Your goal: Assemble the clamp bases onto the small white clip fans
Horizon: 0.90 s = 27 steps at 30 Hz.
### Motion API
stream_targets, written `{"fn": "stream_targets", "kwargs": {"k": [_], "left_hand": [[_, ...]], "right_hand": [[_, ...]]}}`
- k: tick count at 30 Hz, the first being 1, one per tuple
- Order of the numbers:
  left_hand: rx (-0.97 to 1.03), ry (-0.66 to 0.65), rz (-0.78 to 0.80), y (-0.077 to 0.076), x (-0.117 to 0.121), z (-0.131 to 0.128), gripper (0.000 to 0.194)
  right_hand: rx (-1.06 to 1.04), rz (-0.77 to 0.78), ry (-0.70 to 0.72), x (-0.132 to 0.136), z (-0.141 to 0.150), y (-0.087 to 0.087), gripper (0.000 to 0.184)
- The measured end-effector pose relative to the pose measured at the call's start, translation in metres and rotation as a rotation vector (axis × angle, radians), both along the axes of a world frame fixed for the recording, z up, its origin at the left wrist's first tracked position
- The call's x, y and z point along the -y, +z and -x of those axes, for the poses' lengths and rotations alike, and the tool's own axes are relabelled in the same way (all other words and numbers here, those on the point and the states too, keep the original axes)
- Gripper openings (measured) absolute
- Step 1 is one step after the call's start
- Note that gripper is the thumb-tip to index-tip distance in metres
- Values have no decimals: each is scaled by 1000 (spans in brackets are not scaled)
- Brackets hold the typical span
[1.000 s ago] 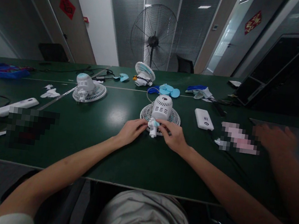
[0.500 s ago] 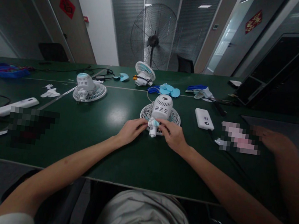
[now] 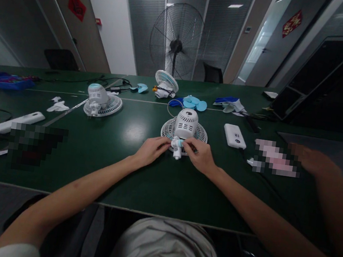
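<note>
A small white desk fan (image 3: 186, 124) lies face down on the green table (image 3: 138, 183), its motor housing up and its grille flat. A white and light-blue neck piece (image 3: 176, 146) juts from its near side. My left hand (image 3: 151, 150) rests against the left of that piece, fingers curled on it. From the right, my right hand (image 3: 200, 153) pinches the same piece with thumb and fingers.
A second small fan (image 3: 100, 100) lies at the left, a third fan (image 3: 165, 85) at the back. Blue blades (image 3: 193, 103), a white power bank (image 3: 234, 136), a white remote-like bar (image 3: 19, 121) and cables lie around. Another person's hand (image 3: 312, 159) rests at the right.
My hands have shifted slightly on the fan's neck piece; the right fingers have closed in nearer its tip. The other person's hand at the right drew back a little.
</note>
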<state>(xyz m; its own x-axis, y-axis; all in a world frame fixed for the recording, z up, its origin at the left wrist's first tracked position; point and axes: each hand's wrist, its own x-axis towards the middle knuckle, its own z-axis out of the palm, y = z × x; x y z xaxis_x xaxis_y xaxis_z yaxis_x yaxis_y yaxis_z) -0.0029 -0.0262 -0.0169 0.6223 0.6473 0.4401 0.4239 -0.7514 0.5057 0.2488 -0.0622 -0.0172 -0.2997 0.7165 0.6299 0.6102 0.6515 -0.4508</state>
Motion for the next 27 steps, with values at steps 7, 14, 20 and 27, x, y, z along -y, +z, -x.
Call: {"fn": "stream_targets", "kwargs": {"k": [7, 14, 20, 27], "left_hand": [[-25, 39, -6, 1, 2, -2, 20], [-40, 52, -6, 1, 3, -1, 22], [-5, 14, -6, 0, 1, 2, 27], [-19, -15, 9, 2, 0, 3, 30]], "right_hand": [[-34, -20, 31, 4, 0, 1, 12], [-70, -14, 53, 3, 0, -2, 31], [-40, -11, 42, 2, -1, -2, 31], [5, -44, 69, 3, -4, -1, 32]]}}
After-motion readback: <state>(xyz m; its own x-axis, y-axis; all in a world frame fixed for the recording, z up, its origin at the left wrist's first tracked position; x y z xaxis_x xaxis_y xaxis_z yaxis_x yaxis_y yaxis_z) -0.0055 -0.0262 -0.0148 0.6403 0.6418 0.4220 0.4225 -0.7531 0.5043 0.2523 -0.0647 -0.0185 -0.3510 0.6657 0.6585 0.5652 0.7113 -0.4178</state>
